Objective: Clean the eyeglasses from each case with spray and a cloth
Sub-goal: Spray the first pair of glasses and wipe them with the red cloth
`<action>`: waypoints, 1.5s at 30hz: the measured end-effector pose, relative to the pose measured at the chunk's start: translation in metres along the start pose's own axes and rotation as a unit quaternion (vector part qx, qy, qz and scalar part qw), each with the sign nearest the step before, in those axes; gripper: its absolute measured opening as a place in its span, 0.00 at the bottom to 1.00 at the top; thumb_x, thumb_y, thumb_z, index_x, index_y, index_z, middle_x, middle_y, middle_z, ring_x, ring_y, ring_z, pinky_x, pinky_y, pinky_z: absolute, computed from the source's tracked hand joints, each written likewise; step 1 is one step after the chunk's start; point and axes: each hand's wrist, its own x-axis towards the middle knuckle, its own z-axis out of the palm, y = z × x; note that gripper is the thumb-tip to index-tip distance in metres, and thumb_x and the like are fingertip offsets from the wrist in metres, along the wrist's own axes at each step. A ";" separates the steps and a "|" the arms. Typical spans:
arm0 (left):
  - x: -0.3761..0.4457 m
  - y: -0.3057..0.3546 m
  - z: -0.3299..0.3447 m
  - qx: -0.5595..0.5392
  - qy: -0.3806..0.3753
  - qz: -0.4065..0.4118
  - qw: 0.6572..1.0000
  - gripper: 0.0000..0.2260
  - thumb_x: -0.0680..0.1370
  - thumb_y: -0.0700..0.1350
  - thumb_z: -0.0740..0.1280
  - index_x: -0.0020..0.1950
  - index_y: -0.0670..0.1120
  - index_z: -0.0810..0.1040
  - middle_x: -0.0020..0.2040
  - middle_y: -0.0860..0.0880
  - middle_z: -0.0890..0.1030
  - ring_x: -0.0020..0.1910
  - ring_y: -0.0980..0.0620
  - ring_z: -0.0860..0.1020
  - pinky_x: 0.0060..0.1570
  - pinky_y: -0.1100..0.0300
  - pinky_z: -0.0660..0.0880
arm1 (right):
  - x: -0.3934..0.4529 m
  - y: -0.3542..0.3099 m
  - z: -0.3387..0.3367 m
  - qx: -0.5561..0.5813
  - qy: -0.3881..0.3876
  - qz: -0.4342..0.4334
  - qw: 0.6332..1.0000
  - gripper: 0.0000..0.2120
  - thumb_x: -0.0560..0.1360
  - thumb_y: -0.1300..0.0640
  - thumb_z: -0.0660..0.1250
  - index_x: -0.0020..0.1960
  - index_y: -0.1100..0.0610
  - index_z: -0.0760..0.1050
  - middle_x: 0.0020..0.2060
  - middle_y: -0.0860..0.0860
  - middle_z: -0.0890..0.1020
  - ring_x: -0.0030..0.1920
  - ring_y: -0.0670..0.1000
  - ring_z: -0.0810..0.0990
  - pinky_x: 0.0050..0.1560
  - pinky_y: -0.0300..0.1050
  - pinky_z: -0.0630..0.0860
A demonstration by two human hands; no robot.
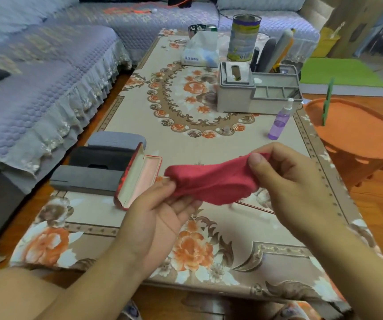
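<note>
Both hands hold a red cloth (211, 183) stretched above the table (209, 239): the left hand (160, 218) pinches its left end, the right hand (287, 181) its right. Just left lies an open red case (139, 174), beside three closed cases (98, 167). Farther right stands a spray bottle (280, 121).

Our two bare forearms entering from the lower frame, no sleeves in view, left hand (160, 218) and right hand (294, 181) ungloved, no rings, short plain thumbnail on our right.

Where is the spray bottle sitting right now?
In the head view, the purple spray bottle stands upright on the table's right side, just in front of the grey organizer, untouched by either hand.
</note>
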 end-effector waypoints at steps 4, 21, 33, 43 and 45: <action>-0.002 0.004 0.008 0.014 0.044 0.040 0.998 0.13 0.84 0.43 0.59 0.66 0.41 0.75 0.58 0.38 0.84 0.58 0.42 0.84 0.60 0.44 0.79 | -0.003 0.011 0.008 0.057 -0.037 0.205 0.977 0.19 0.84 0.53 0.62 0.44 0.67 0.78 0.28 0.55 0.79 0.30 0.54 0.80 0.42 0.55 0.82; 0.003 0.034 0.002 0.404 0.079 0.126 0.903 0.19 0.65 0.63 0.74 0.34 0.49 0.76 0.31 0.46 0.75 0.32 0.48 0.72 0.38 0.52 0.69 | -0.028 0.036 0.048 0.298 -0.120 0.379 0.868 0.09 0.81 0.65 0.61 0.55 0.66 0.79 0.47 0.63 0.80 0.46 0.58 0.83 0.46 0.46 0.82; 0.004 0.042 -0.004 0.431 0.073 0.121 0.891 0.09 0.80 0.51 0.67 0.47 0.45 0.74 0.35 0.47 0.84 0.32 0.50 0.81 0.37 0.52 0.74 | -0.020 0.032 0.033 0.311 -0.103 0.320 0.889 0.14 0.79 0.65 0.66 0.64 0.65 0.77 0.52 0.58 0.85 0.50 0.53 0.83 0.53 0.47 0.81; 0.013 0.028 -0.009 0.430 0.096 0.112 0.890 0.04 0.82 0.47 0.67 0.52 0.49 0.81 0.41 0.45 0.86 0.41 0.47 0.85 0.43 0.55 0.81 | -0.012 0.035 0.033 0.325 -0.013 0.389 0.862 0.15 0.84 0.59 0.61 0.70 0.59 0.68 0.43 0.61 0.80 0.40 0.60 0.79 0.44 0.57 0.83; 0.016 0.024 -0.011 0.436 0.102 0.093 0.889 0.03 0.79 0.50 0.71 0.49 0.53 0.83 0.46 0.44 0.86 0.49 0.42 0.84 0.54 0.44 0.80 | -0.012 0.037 0.030 0.281 -0.022 0.375 0.883 0.20 0.80 0.61 0.67 0.71 0.57 0.70 0.47 0.58 0.84 0.43 0.57 0.81 0.45 0.51 0.82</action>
